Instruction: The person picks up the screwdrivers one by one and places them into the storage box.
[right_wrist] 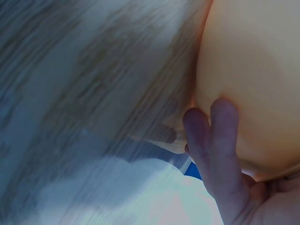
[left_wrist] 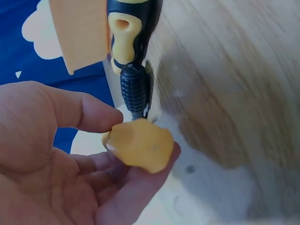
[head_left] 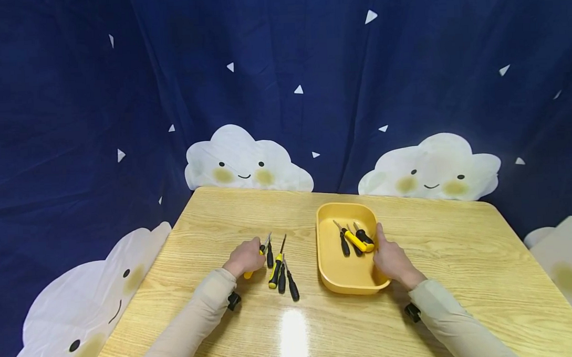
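On the left of the table, my left hand [head_left: 247, 256] grips a yellow-handled screwdriver [head_left: 248, 275]. Its handle end [left_wrist: 142, 144] shows between thumb and fingers in the left wrist view. Just right of that hand lie a black screwdriver [head_left: 270, 257], a yellow-and-black screwdriver [head_left: 275, 275] and two more black-handled ones [head_left: 293, 288]. My right hand [head_left: 394, 260] holds the right side of a yellow plastic bin [head_left: 334, 286]; two fingers [right_wrist: 224, 126] press its outer wall in the right wrist view. Inside the bin rest several screwdrivers, one with a bright yellow handle [head_left: 356, 241].
Both hands work above a wooden table [head_left: 459, 256]. Behind it hangs a dark blue curtain [head_left: 272, 53] with white triangles and smiling clouds. A bright light reflection [head_left: 293, 336] lies on the tabletop near the front.
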### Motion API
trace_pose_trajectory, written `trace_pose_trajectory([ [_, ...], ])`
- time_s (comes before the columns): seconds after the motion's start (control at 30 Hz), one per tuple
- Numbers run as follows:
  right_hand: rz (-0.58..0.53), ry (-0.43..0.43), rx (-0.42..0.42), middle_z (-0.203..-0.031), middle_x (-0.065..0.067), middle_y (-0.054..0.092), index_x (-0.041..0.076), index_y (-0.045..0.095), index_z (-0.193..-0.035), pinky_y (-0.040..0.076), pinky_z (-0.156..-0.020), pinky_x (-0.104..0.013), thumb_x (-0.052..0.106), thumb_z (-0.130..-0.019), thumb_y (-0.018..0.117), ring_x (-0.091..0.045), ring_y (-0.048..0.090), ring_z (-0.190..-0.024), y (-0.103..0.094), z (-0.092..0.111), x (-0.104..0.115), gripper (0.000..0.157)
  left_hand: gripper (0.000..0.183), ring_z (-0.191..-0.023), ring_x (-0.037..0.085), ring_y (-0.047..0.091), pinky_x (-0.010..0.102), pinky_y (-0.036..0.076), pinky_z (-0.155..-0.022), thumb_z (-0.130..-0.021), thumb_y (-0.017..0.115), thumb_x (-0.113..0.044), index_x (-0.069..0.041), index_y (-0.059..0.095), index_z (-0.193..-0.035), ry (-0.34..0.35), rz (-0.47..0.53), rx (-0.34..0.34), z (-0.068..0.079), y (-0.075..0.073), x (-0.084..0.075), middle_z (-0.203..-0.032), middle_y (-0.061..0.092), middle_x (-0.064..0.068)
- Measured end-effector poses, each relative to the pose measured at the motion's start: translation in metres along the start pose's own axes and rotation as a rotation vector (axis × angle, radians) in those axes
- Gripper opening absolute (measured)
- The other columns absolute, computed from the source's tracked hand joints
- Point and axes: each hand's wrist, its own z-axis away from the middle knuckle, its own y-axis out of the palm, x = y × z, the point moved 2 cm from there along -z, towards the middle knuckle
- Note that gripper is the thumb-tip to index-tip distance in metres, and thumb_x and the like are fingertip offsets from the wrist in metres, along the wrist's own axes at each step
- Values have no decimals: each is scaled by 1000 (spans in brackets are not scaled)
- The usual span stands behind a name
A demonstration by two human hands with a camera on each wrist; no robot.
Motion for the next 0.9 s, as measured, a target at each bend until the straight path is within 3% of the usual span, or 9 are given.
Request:
trace_pose_trajectory([
  [0.37,-2,8,1,-72,-26,58,-7,0,-147,44,-49,-39,3,-88,40,-25,52,-53,2,0,-2,72,30,-49,16,44,29,33,-41,-85,54,-12,1,52,-112,28,43,-42,-4,-4,-10,-70,53,7],
  [0.9,15,-5,-14,-68,-25,56,-9,0,-146,45,-49,-41,3,-87,41,-26,52,-52,1,-1,-2,73,30,-48,16,38,29,30,-45,-93,49,-13,-1,49,-120,81,152,-1,-9,-13,-39,-66,49,5],
])
